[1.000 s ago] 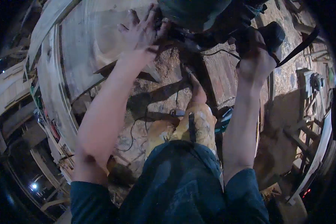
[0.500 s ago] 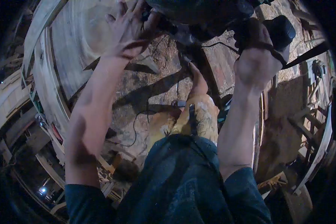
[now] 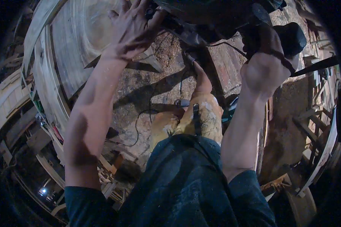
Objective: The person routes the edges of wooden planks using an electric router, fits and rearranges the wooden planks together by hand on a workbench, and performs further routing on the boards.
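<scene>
A bulky dark-green power tool (image 3: 212,17) fills the top centre, mostly in shadow, so its exact kind is unclear. My right hand (image 3: 267,49) is wrapped round its dark rear grip, with the fingers largely hidden. Fingers spread, my left hand (image 3: 134,30) lies beside the tool's left end, over a broad pale wooden board (image 3: 89,32). Its thumb side touches or nearly touches a dark part of the tool; shadow hides the contact. A thin black cable (image 3: 229,44) hangs below the tool.
My bare foot (image 3: 202,79) stands on the sawdust-strewn ground (image 3: 170,53) below the tool. A loose cable (image 3: 137,132) curls near my legs. Stacked curved boards (image 3: 45,75) line the left, and wooden frames and offcuts (image 3: 314,128) the right. A small lamp (image 3: 44,191) shines at lower left.
The tool and my right hand have shifted slightly right and down in view. My left hand stays in nearly the same place, fingers still spread.
</scene>
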Demonstrator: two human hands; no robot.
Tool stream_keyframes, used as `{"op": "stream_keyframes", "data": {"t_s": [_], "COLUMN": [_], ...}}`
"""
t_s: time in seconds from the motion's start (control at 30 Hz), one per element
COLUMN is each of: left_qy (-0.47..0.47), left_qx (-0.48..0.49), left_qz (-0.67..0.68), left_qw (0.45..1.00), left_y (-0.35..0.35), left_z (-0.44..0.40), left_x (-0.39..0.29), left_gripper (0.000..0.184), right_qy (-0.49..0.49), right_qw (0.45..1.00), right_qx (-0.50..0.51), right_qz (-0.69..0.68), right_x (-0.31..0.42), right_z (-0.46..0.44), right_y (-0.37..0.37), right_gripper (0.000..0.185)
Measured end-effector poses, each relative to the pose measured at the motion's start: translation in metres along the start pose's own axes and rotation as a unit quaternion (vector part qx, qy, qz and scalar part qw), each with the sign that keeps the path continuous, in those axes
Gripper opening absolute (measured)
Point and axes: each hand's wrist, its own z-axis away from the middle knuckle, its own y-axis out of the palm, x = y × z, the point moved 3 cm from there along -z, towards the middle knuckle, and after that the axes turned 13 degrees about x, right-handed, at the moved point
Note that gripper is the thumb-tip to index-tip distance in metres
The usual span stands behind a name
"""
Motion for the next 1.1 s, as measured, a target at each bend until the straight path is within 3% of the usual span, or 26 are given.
{"op": "stream_keyframes", "data": {"t_s": [0.03,0.1,0.17,0.23,0.3,0.37,0.43,0.47,0.53,0.57,0.63,0.73,0.77,0.83,0.9,1.0,1.07,1.1], "left_qy": [0.001,0.001,0.003,0.003,0.002,0.001,0.0,0.001,-0.001,-0.001,-0.004,-0.009,-0.012,-0.017,-0.026,-0.029,0.013,0.056], "left_qx": [0.0,0.002,0.006,0.007,0.008,0.009,0.01,0.01,0.01,0.011,0.012,0.018,0.018,0.022,0.033,0.054,0.021,-0.011], "left_qz": [0.0,0.0,0.001,0.001,0.0,-0.001,0.0,0.001,0.002,0.001,0.0,-0.001,-0.001,-0.004,-0.013,-0.028,0.037,0.086], "left_qw": [1.0,1.0,1.0,1.0,1.0,1.0,1.0,1.0,1.0,1.0,1.0,1.0,1.0,1.0,0.999,0.998,0.999,0.995], "left_y": [0.0,0.0,0.0,0.001,0.0,0.0,-0.001,0.0,0.0,0.001,0.002,0.0,0.0,0.0,-0.002,-0.003,-0.003,-0.002], "left_z": [0.0,0.001,0.001,0.002,0.002,0.0,0.001,0.0,-0.002,-0.002,-0.003,-0.005,-0.006,-0.007,-0.01,-0.013,-0.005,0.001], "left_x": [0.0,0.001,0.002,0.002,0.002,0.002,0.002,0.002,0.002,0.002,0.001,0.003,0.003,0.005,0.008,0.014,0.022,0.028], "left_gripper": [0.062,0.063,0.063,0.064,0.064,0.065,0.065,0.066,0.066,0.067,0.067,0.068,0.068,0.069,0.069,0.07,0.07,0.069], "right_qy": [-0.016,-0.172,-0.321,-0.311,-0.158,-0.046,-0.093,-0.184,-0.238,-0.199,-0.156,-0.238,-0.312,-0.313,-0.19,-0.1,-0.169,-0.172], "right_qw": [0.997,0.963,0.888,0.897,0.972,0.997,0.988,0.952,0.949,0.979,0.983,0.969,0.933,0.931,0.98,0.953,0.976,0.977], "right_qx": [-0.003,-0.012,-0.021,-0.013,0.008,0.01,0.021,0.032,0.03,0.016,0.002,0.004,0.007,0.023,0.049,0.039,0.07,0.08], "right_qz": [0.073,0.205,0.329,0.314,0.174,0.057,0.125,0.243,0.203,0.046,-0.095,0.063,0.181,0.184,-0.026,-0.283,-0.117,-0.098], "right_x": [-0.002,0.01,0.026,0.038,0.044,0.036,0.043,0.055,0.051,0.032,0.031,0.047,0.044,0.045,0.041,0.037,0.037,0.039], "right_z": [0.0,0.001,0.003,0.0,-0.001,0.005,0.003,-0.004,-0.015,-0.021,-0.025,-0.03,-0.036,-0.042,-0.045,-0.052,-0.058,-0.06], "right_y": [-0.003,-0.002,0.002,0.007,0.012,0.011,0.011,0.011,0.015,0.018,0.021,0.021,0.019,0.022,0.03,0.039,0.035,0.035], "right_gripper": [0.014,0.012,0.011,0.008,0.007,0.01,0.014,0.016,0.012,0.006,0.007,0.013,0.015,0.015,0.012,0.008,0.009,0.01]}}
